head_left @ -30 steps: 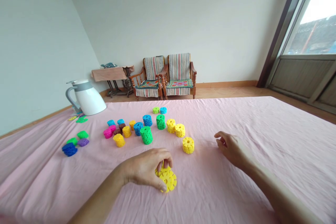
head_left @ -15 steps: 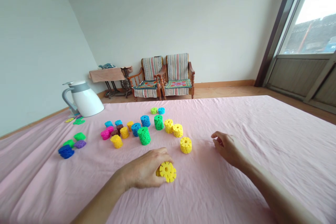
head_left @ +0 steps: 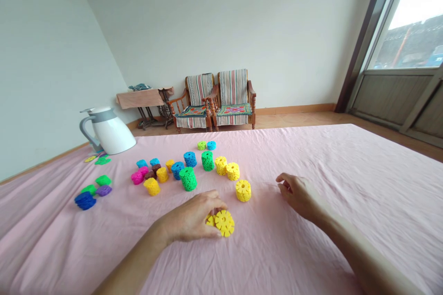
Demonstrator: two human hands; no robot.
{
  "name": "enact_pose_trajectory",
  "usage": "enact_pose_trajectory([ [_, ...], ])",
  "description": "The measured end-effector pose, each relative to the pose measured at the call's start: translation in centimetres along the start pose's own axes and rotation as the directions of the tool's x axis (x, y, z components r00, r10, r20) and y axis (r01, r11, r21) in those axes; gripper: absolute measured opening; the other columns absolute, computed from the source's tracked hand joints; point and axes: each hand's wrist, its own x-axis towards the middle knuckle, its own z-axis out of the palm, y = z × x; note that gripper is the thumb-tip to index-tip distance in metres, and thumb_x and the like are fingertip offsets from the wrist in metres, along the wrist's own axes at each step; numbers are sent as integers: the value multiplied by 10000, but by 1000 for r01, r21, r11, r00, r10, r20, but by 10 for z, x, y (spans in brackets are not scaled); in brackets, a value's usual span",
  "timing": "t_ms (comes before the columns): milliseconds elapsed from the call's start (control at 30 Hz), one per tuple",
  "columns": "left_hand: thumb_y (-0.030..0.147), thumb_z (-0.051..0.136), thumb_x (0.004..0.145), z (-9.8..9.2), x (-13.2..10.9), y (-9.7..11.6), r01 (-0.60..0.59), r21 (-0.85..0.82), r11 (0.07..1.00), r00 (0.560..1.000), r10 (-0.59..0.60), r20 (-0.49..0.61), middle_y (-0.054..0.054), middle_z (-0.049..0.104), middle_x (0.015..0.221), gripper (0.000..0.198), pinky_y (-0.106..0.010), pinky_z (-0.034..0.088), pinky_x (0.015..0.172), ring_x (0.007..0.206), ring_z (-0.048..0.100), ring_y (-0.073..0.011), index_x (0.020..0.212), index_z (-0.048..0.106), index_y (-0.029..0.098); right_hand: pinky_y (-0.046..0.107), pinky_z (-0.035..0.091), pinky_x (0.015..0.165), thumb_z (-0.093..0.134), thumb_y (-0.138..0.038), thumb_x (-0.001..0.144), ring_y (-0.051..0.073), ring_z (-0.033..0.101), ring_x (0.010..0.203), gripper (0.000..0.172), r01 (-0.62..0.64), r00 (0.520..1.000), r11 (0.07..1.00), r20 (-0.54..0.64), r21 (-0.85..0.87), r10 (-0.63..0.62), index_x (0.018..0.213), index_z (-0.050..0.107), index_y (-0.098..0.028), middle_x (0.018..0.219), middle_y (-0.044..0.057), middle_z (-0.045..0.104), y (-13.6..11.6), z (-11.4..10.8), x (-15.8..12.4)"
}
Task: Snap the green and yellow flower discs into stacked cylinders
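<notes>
My left hand is closed around a small stack of yellow notched discs, tipped on its side on the pink cloth. My right hand rests on the cloth to the right, fingers loosely curled and holding nothing. An upright yellow disc stack stands between the two hands, a little farther away. Behind it sit more stacks: yellow, green, blue, pink.
A white jug stands at the far left of the cloth, with flat pieces beside it. Blue, green and purple pieces lie at the left. Two wooden chairs and a small table stand by the far wall; a window is at the right.
My left hand has turned the yellow stack, so its notched face points more toward me, and drawn it slightly away. My right hand has hardly moved.
</notes>
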Motion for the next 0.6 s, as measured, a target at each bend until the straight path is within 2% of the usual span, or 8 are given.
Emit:
enact_pose_trajectory([
  [300, 185, 622, 626, 4, 6, -4, -42, 0, 999, 997, 41, -70, 4, 546, 822, 262, -234, 395, 642, 737, 513, -148, 887, 616, 195, 226, 330, 548, 421, -196, 781, 135, 541, 586, 233, 14, 1000, 1000, -16, 1, -14, 870, 635, -170, 649, 29, 636, -3, -1, 0],
  [400, 165, 595, 647, 3, 13, -3, -39, -16, 999, 976, 34, -217, -1, 551, 846, 300, -240, 409, 663, 755, 515, -141, 945, 611, 197, 226, 328, 547, 411, -174, 777, 134, 541, 591, 242, 17, 1000, 1000, 5, -8, -17, 875, 632, -162, 659, 31, 632, -6, -2, 0],
  [500, 203, 593, 693, 4, 27, -1, -39, -101, 994, 920, -3, -391, -15, 547, 884, 333, -234, 427, 639, 752, 516, -132, 1026, 594, 191, 222, 324, 550, 408, -157, 770, 132, 539, 597, 245, 15, 1000, 1000, 17, -17, -15, 878, 628, -158, 661, 29, 627, -7, -2, -1],
  [600, 210, 609, 692, 10, 45, 1, -48, -196, 979, 874, -54, -483, -24, 540, 885, 352, -231, 446, 629, 735, 521, -124, 1041, 591, 169, 220, 318, 550, 403, -150, 770, 128, 532, 596, 243, 17, 1000, 1000, 15, -8, -17, 870, 624, -157, 668, 29, 626, -7, -2, -2],
])
